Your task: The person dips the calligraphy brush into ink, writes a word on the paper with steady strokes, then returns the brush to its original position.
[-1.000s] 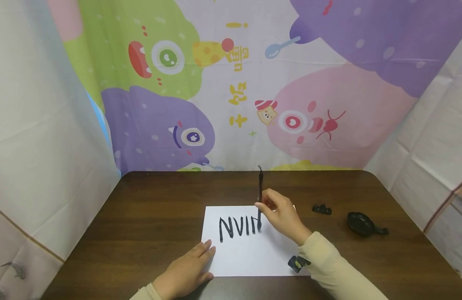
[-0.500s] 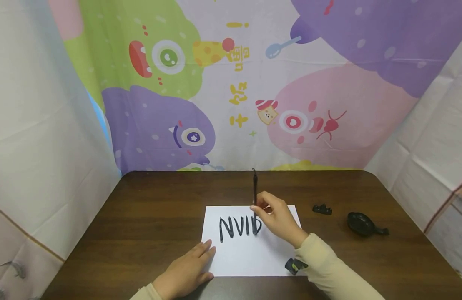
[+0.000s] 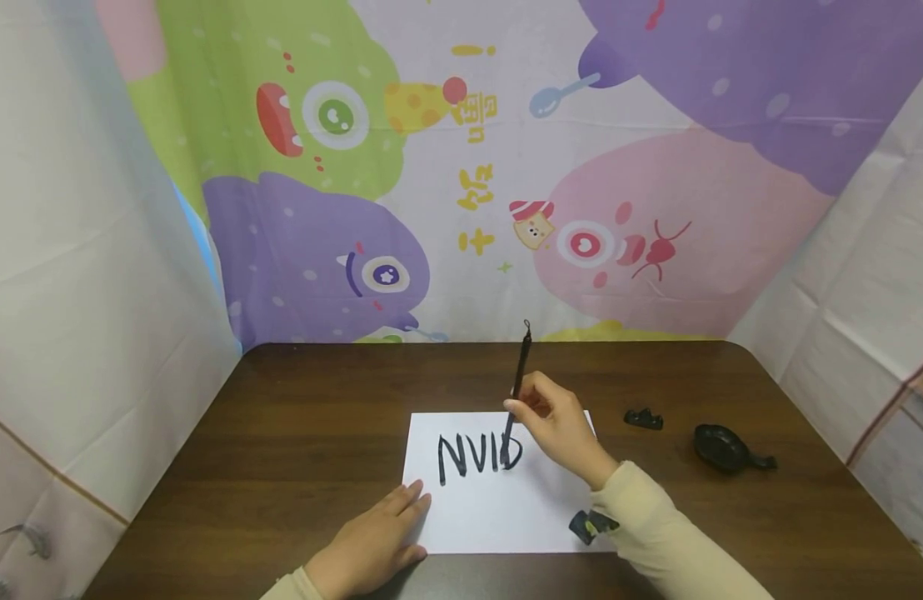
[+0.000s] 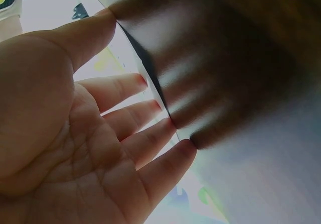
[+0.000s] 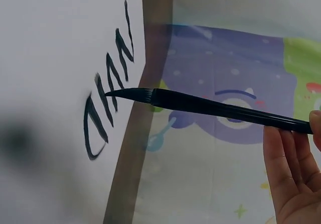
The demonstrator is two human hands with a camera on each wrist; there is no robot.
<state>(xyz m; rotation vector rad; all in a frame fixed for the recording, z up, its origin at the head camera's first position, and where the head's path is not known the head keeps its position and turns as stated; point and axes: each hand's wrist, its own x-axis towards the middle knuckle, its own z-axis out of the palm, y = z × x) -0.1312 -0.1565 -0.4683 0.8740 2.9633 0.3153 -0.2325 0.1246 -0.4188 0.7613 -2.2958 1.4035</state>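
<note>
A sheet of white paper [image 3: 499, 521] lies on the table, bearing the black brushed letters NVID [image 3: 472, 454]. My right hand [image 3: 557, 425] pinches the handle of a black calligraphy brush [image 3: 521, 362] between thumb and fingers. The brush leans, top to the right, with its tip over the lower left of the D. In the right wrist view the pointed bristles [image 5: 128, 94] are close to the strokes; whether they touch the paper I cannot tell. My left hand [image 3: 375, 532] rests at the paper's left edge. Its fingers [image 4: 160, 171] look extended and spread in the left wrist view.
Right of the paper, a small black brush rest [image 3: 644, 418] and a small dark dish with a handle [image 3: 724, 448] stand on the brown wooden table [image 3: 296, 417]. A cartoon-print curtain [image 3: 461, 292] hangs behind the table, with pale cloth at both sides.
The curved stroke of the D has been drawn down and round to the lower left. The brush tip has shifted left, and its top now tilts right. My left hand stays put.
</note>
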